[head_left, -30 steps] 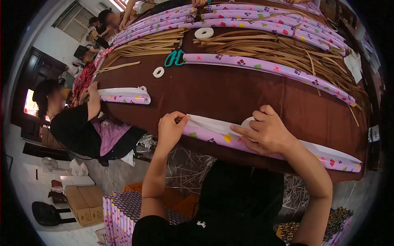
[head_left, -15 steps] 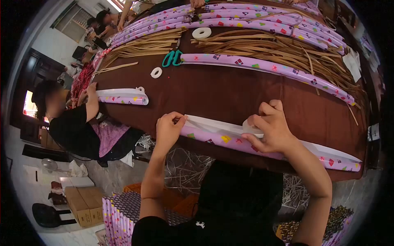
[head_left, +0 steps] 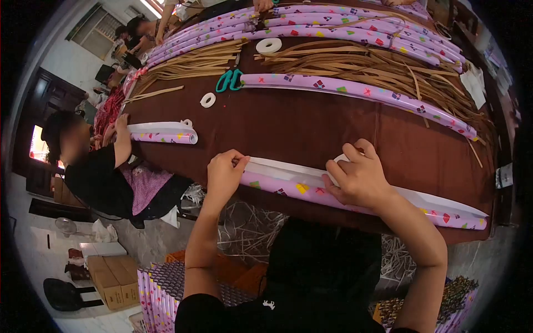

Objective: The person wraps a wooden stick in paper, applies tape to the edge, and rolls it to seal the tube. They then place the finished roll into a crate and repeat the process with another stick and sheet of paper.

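A purple patterned roll of wrapping paper (head_left: 302,190) lies along the table's near edge, its white inner side (head_left: 277,166) partly turned up. At its left end my left hand (head_left: 225,176) is closed, thumb and fingertips pinched on the paper's edge; whether a tape end is also between them is hidden. Over the middle of the roll, my right hand (head_left: 360,176) is closed around a white roll of tape (head_left: 331,167), mostly covered by the fingers. Beyond my hands lie another patterned roll (head_left: 355,90) and teal-handled scissors (head_left: 229,81).
Two white tape rolls, one small (head_left: 207,100) and one larger (head_left: 269,46), lie on the brown tablecloth (head_left: 288,125). Brown strips (head_left: 355,64) and more wrapped rolls cover the far side. A co-worker (head_left: 94,177) sits at left with another roll (head_left: 164,137).
My right hand has turned, its fingers curling further over the tape roll and hiding more of it. My left hand keeps its pinch. The whole view has shifted slightly.
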`<action>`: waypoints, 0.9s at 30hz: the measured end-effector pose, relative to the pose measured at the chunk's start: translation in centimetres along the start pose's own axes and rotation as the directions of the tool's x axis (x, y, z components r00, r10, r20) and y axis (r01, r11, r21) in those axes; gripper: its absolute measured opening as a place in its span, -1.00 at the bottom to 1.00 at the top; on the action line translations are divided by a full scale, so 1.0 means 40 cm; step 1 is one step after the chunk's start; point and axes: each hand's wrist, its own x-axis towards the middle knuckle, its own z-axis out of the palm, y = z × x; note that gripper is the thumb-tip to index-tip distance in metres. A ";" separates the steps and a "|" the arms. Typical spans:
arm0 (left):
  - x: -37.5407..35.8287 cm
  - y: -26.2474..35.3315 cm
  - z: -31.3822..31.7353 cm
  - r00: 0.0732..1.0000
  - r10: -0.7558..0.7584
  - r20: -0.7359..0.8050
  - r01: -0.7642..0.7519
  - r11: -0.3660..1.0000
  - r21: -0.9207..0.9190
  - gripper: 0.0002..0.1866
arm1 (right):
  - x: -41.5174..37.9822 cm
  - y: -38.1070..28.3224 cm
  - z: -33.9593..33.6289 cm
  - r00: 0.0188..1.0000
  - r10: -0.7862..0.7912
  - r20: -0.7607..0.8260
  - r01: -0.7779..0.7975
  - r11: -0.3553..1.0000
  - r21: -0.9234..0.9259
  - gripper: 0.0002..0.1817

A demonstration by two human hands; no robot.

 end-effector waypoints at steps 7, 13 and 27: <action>0.002 0.010 0.002 0.997 0.068 -0.018 -0.067 0.995 0.068 -0.80 | 0.007 0.000 -0.005 0.998 0.039 0.046 -0.039 0.999 -0.007 -0.84; 0.006 0.022 -0.001 0.992 0.129 0.005 -0.128 0.982 0.139 -0.81 | 0.009 -0.005 -0.008 0.992 0.067 0.108 -0.065 0.998 -0.022 -0.87; 0.010 0.021 -0.001 0.983 0.182 0.037 -0.186 0.950 0.250 -0.77 | 0.007 -0.025 0.015 0.962 0.153 0.225 -0.108 0.974 -0.200 -0.69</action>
